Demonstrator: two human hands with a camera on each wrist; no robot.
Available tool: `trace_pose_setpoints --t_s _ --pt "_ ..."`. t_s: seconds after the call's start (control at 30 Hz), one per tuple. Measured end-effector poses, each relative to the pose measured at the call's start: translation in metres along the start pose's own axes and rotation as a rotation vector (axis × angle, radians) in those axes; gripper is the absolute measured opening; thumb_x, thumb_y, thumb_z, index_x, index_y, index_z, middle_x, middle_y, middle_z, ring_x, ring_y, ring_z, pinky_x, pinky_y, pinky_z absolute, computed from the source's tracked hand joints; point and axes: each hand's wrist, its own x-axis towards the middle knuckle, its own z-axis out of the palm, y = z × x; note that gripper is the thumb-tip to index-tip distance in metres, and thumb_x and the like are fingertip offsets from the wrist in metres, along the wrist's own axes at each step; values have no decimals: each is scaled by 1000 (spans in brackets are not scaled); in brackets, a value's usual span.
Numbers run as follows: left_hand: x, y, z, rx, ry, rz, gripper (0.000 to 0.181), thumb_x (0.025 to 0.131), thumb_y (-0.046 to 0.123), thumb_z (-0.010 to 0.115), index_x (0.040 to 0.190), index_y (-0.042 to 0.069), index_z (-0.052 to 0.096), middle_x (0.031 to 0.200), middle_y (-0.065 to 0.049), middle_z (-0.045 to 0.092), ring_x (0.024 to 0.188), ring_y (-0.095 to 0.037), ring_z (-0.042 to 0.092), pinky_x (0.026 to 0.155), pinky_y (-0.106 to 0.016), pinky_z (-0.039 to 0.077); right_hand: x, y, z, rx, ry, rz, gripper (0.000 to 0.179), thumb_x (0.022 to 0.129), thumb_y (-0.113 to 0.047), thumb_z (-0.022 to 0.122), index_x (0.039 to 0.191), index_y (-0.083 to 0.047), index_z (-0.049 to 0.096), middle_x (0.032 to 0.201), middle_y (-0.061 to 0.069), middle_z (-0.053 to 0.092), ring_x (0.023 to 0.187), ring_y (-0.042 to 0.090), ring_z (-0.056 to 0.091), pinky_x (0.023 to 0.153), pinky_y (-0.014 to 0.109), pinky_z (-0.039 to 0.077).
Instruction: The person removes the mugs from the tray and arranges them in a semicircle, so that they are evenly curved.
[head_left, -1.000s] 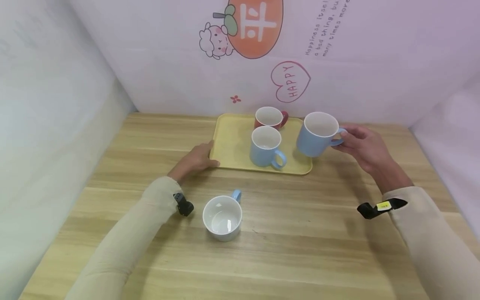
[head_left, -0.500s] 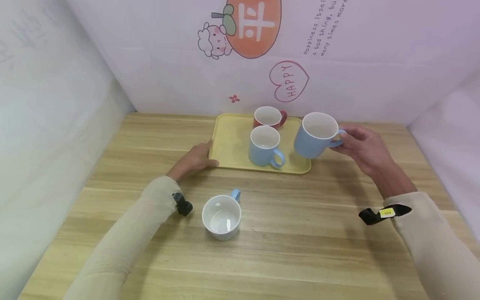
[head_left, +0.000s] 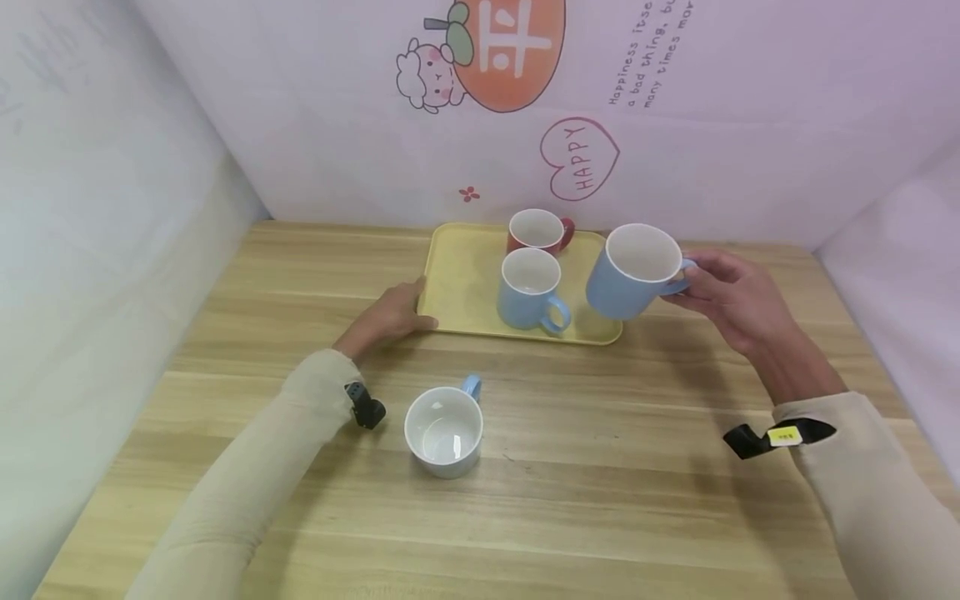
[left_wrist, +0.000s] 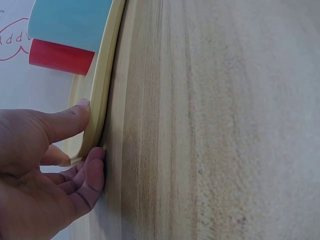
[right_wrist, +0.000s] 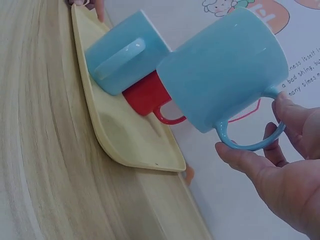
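My right hand point(head_left: 738, 300) pinches the handle of a light blue mug point(head_left: 630, 287) between thumb and fingers. The mug is raised over the right end of a yellow tray point(head_left: 461, 287), tilted a little, white inside. In the right wrist view a gap shows between this mug point(right_wrist: 220, 70) and the tray floor. My left hand point(head_left: 390, 315) grips the tray's left end; in the left wrist view the thumb point(left_wrist: 70, 122) lies over the rim and curled fingers are at its outer side. On the tray stand another light blue mug point(head_left: 520, 307) and, behind it, a red mug point(head_left: 536, 229), partly hidden.
A white-lined mug point(head_left: 444, 433) with a blue handle stands on the wooden table point(head_left: 600, 500) in front of the tray, close to the left forearm. Directly behind the tray rises a white printed backdrop point(head_left: 337, 150). Similar white sheets close off both sides.
The held mug has shifted slightly left over the tray and tilts a bit more. The right wrist has moved slightly down and right in view. My left hand keeps its place on the tray.
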Motion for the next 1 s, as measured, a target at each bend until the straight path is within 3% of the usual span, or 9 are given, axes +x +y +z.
trace_pose_setpoints --t_s 0.3,0.67,1.0 --pt "1 -1 -1 16 10 29 87 91 14 73 157 -4 18 148 -30 43 127 -37 49 114 -46 31 -3 -4 6 -31 4 7 22 100 6 53 113 7 70 107 13 67 97 22 67 85 38 56" --pt "3 -2 0 45 8 47 86 91 14 73 156 -5 21 144 -31 47 123 -36 51 112 -46 34 -6 -5 5 34 -86 -8 26 100 10 47 116 8 68 107 14 69 96 23 68 88 40 55" --pt "3 -1 0 17 10 23 88 90 13 73 157 -4 17 149 -29 40 132 -38 45 115 -46 29 -11 -7 9 61 -155 -26 28 100 13 43 114 10 67 112 14 70 99 24 68 89 41 54"
